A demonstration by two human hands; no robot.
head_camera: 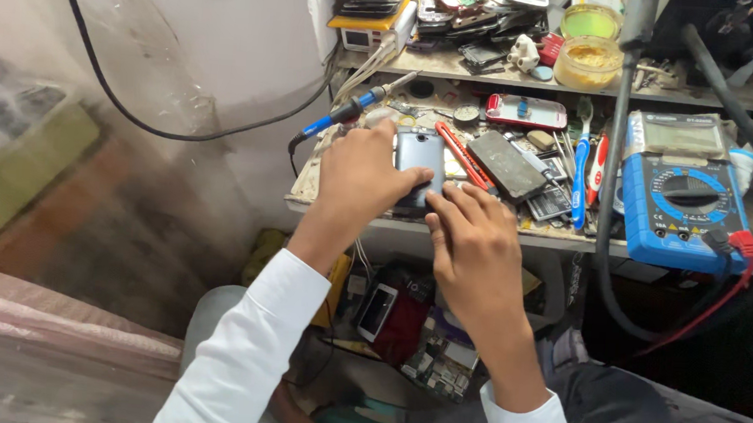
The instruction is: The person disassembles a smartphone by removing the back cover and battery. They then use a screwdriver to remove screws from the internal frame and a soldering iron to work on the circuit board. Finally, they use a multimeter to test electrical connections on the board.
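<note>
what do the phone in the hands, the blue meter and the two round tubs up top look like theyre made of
Phone, gripped by left hand and right hand: grey back, dull sheen, probably plastic, possibly painted metal.
Blue meter: matte moulded plastic, perhaps a rubbery sleeve.
Round tubs: translucent yellowish plastic, contents showing through.

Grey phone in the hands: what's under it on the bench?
The grey phone lies back up on the cluttered bench, left hand gripping its side, right hand at its lower edge. Hands and phone hide whatever lies directly beneath. A red-handled tool lies beside it.
</note>
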